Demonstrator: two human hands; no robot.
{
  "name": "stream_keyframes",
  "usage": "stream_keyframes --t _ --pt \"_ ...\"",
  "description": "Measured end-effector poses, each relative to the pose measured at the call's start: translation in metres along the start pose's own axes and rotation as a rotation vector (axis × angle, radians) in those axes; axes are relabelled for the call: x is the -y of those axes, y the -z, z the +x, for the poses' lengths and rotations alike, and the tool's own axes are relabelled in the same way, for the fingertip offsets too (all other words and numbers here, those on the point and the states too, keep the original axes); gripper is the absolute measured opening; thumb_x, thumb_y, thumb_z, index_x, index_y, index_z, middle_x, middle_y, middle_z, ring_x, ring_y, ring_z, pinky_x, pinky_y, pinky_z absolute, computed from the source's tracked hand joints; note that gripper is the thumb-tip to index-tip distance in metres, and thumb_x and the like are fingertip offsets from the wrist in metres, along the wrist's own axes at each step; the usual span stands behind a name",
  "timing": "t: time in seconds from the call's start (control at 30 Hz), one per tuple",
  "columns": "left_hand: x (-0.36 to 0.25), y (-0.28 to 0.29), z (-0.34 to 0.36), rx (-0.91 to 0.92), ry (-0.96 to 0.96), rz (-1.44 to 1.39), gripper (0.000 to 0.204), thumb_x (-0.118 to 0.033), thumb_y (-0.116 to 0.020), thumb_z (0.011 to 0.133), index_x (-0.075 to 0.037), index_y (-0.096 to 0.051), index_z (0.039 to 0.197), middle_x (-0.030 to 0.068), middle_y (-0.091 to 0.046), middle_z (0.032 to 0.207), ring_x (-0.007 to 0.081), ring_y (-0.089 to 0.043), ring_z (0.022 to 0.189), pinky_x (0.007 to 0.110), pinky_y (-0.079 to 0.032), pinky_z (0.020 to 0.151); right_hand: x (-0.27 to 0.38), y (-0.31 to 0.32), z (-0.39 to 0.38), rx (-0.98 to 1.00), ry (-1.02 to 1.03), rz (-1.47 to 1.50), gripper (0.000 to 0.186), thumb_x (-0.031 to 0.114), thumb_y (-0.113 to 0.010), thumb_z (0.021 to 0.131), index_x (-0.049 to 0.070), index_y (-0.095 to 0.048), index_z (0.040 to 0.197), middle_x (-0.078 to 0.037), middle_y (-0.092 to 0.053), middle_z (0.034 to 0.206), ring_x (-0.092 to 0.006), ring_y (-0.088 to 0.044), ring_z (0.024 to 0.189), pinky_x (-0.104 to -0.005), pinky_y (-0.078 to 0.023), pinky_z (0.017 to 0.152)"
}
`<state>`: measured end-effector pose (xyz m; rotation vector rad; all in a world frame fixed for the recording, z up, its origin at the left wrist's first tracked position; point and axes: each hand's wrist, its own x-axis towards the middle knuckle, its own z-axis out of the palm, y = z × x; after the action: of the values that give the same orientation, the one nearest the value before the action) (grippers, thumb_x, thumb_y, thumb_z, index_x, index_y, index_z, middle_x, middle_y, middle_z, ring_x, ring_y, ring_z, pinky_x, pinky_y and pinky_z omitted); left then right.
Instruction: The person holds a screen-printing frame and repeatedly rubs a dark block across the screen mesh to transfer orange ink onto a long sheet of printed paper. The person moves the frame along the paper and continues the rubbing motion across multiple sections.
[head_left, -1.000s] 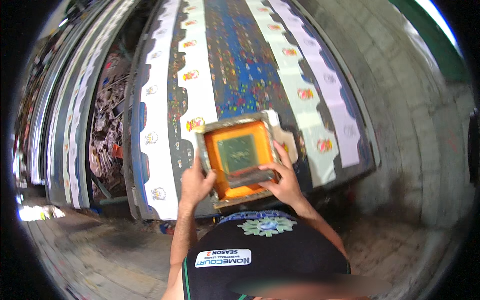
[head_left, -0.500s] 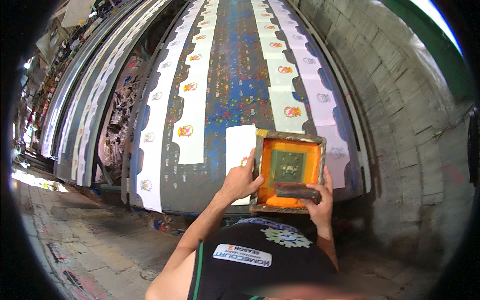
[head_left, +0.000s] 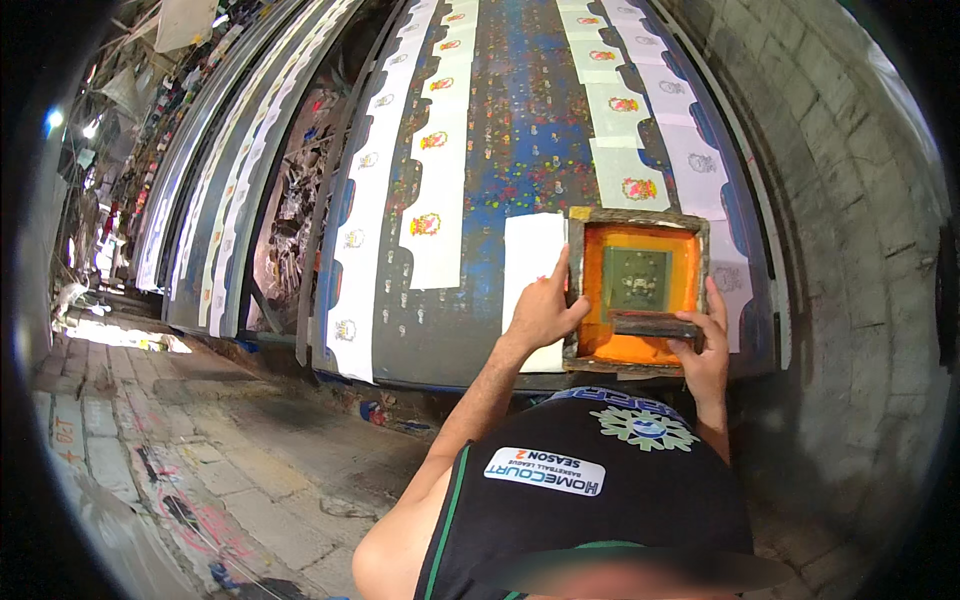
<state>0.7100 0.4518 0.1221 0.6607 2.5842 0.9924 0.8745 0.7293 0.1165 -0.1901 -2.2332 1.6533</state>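
Square frame point(head_left: 640, 217) over near end of bench point(head_left: 440, 340); inside, orange sheet point(head_left: 618, 349), green panel point(head_left: 625, 272), dark bar point(head_left: 645, 325). Left hand point(head_left: 545, 312) clamped on frame's left edge; right hand point(head_left: 709, 352) pinching dark bar, touching right edge.

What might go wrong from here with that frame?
The square frame overlaps the white sheet in view, so if the left hand slipped at its edge, the sheet might get shifted or smudged. The dark bar seems held only near one end by the right hand, so it could tilt.
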Motion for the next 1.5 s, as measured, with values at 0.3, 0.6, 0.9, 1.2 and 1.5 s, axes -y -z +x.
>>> stream_keyframes --t 0.3,0.6,0.9,1.2,1.5 --pt "-0.063 -0.074 0.016 -0.181 0.086 0.004 0.096 -0.035 -0.073 0.094 0.003 -0.033 0.172 0.0183 -0.063 0.060 0.0416 -0.069 0.058 0.054 -0.056 0.060 -0.053 0.094 0.020 0.126 -0.022 0.041 0.043 -0.006 -0.084 0.089 0.010 -0.082 0.128 -0.018 -0.035 0.182 -0.0378 -0.033 0.169 -0.0500 -0.034 0.136" --pt "-0.193 -0.232 0.022 -0.224 0.163 -0.036 0.102 -0.037 -0.076 0.094 0.004 -0.027 0.174 0.0202 -0.064 0.059 0.0445 -0.068 0.058 0.056 -0.053 0.059 -0.110 0.286 0.025 0.237 -0.027 0.023 0.039 0.003 -0.085 0.093 0.012 -0.081 0.131 -0.017 -0.037 0.181 -0.0379 -0.032 0.169 -0.0547 -0.032 0.137" --pt "-0.220 -0.257 0.021 -0.299 0.300 -0.119 0.103 -0.036 -0.076 0.095 0.005 -0.024 0.174 0.0194 -0.066 0.062 0.0437 -0.069 0.058 0.055 -0.053 0.059 -0.116 0.309 0.055 0.313 0.025 0.042 0.048 -0.009 -0.082 0.087 0.013 -0.081 0.130 -0.015 -0.035 0.182 -0.0373 -0.030 0.170 -0.0531 -0.031 0.138" --pt "-0.207 -0.260 0.026 -0.407 0.378 -0.095 0.102 -0.035 -0.075 0.094 0.004 -0.026 0.174 0.0217 -0.068 0.065 0.0461 -0.070 0.062 0.057 -0.055 0.063 -0.121 0.291 0.091 0.446 -0.019 0.072 0.047 -0.006 -0.084 0.088 0.013 -0.082 0.131 -0.013 -0.037 0.181 -0.0352 -0.033 0.169 -0.0505 -0.036 0.136" --pt "-0.258 -0.311 0.016 -0.626 0.603 0.028 0.097 -0.033 -0.075 0.094 0.006 -0.030 0.172 0.0276 -0.072 0.073 0.0493 -0.074 0.070 0.057 -0.059 0.067 -0.154 0.307 0.153 0.790 -0.103 0.309 0.057 -0.017 -0.074 0.084 0.013 -0.081 0.132 -0.011 -0.036 0.181 -0.0345 -0.028 0.171 -0.0501 -0.039 0.136"
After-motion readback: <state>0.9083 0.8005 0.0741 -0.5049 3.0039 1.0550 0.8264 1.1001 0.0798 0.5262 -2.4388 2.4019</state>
